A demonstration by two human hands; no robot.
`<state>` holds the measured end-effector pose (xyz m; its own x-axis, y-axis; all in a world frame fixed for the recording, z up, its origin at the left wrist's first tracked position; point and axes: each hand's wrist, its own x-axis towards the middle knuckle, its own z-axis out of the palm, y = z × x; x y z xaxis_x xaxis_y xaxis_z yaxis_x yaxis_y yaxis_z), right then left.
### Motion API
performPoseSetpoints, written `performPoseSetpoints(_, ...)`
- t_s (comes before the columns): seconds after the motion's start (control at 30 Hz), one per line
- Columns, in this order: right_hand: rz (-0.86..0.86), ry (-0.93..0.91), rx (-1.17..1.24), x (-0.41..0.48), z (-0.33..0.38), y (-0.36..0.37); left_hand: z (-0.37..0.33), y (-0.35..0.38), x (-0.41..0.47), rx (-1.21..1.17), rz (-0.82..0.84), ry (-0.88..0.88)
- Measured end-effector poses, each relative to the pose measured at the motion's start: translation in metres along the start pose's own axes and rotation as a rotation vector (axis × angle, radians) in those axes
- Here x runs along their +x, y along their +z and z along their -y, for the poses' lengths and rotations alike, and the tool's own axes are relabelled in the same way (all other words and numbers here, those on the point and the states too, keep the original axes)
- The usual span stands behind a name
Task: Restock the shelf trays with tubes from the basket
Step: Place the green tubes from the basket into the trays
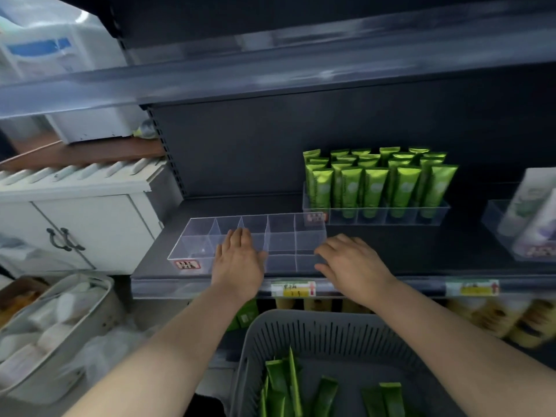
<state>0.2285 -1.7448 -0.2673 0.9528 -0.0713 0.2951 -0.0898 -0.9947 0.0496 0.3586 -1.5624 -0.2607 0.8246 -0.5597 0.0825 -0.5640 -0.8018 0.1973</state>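
An empty clear tray (282, 233) with several compartments lies on the dark shelf (391, 251) near its front edge. My left hand (239, 260) rests flat over the tray's front middle, fingers together. My right hand (352, 260) touches the tray's front right corner with fingers spread. Neither hand holds a tube. Behind and to the right stands a second clear tray (376, 215) full of upright green tubes (376, 182). Below me, a grey slotted basket (325, 332) holds several green tubes (285, 383) lying flat.
Another clear tray (496, 233) with pale tubes sits at the far right of the shelf. Price labels (293, 288) line the shelf edge. A shelf above overhangs. To the left are a white cabinet (84, 218) and a bin of white packs (54, 326).
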Motion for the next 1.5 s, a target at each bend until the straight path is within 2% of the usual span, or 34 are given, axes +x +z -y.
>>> performPoseSetpoints(0.23,-0.049,0.167,-0.052,-0.047,-0.054,-0.009,-0.058,0.015,-0.003,-0.028,0.065,0.098)
performPoseSetpoints(0.53,0.028,0.472,-0.096,-0.097,-0.104,-0.027,-0.117,0.031,-0.009,0.069,0.133,0.209)
performPoseSetpoints(0.7,0.057,0.311,0.063,-0.096,-0.092,-0.025,-0.127,0.034,-0.015,0.121,0.16,0.225)
performPoseSetpoints(0.93,0.077,0.348,0.048,-0.107,-0.089,-0.025,-0.125,0.036,-0.018,0.089,0.163,0.284)
performPoseSetpoints(1.07,0.048,0.329,0.028,-0.105,-0.078,-0.024,-0.123,0.03,-0.029,-0.015,0.051,0.325)
performPoseSetpoints(1.2,-0.062,0.233,0.013,-0.106,-0.057,-0.018,-0.116,0.026,-0.048,-0.088,-0.134,0.442)
performPoseSetpoints(1.3,-0.081,0.216,0.043,-0.114,-0.036,-0.005,-0.101,0.036,-0.06,-0.104,-0.193,0.521)
performPoseSetpoints(1.5,0.062,0.225,0.094,-0.146,-0.006,0.044,-0.067,0.078,-0.089,-0.137,-0.128,0.524)
